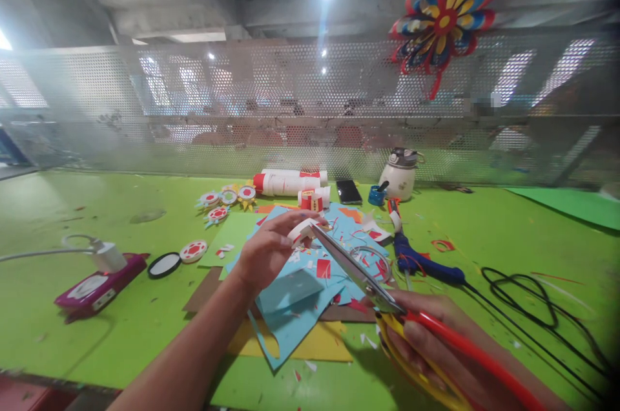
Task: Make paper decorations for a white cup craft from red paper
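My left hand (268, 252) pinches a small white and red paper piece (303, 231) above a pile of blue paper sheets (295, 301). My right hand (436, 346), at the lower right, grips scissors (358, 275) with red and yellow handles. The scissor blades point up-left and their tips meet the paper piece. Yellow and brown paper lie under the blue sheets on the green table (72, 204).
A blue glue gun (416, 259) with a black cable (527, 301) lies to the right. Paper rolls (290, 183), a phone (348, 191), a white pot (400, 175), paper flowers (227, 199), a magenta device (99, 287) and a black ring (163, 265) lie around. A mesh wall with a paper flower (443, 17) stands behind.
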The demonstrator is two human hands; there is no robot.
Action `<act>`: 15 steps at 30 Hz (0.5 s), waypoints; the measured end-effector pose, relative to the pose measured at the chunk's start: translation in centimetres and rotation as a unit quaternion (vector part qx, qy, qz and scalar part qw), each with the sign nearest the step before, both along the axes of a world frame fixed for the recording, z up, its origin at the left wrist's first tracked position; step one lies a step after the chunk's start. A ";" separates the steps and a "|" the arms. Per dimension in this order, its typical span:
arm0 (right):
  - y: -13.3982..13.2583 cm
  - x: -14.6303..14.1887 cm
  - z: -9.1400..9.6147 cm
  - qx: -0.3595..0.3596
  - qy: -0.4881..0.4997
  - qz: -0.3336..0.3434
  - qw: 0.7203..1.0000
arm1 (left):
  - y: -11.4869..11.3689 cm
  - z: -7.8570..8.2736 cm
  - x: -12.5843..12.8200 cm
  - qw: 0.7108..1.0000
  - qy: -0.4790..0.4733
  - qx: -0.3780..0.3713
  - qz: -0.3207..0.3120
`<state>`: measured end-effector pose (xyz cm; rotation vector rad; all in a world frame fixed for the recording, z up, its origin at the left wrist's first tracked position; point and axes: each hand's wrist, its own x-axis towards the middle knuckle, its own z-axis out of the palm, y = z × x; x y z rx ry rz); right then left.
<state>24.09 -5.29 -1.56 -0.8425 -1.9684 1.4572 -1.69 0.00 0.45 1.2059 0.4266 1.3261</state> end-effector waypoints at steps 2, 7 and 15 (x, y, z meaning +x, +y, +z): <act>0.0 0.1 0.1 -0.003 -0.007 0.010 1.000 | 0.0 0.0 0.0 1.000 -0.004 -0.003 -0.001; 0.0 0.1 0.7 0.053 -0.034 -0.006 0.998 | 0.0 0.0 0.0 1.000 -0.005 -0.008 -0.005; -0.4 -0.2 1.4 0.078 -0.053 -0.041 0.995 | 0.1 -0.3 0.1 1.000 -0.011 0.008 -0.003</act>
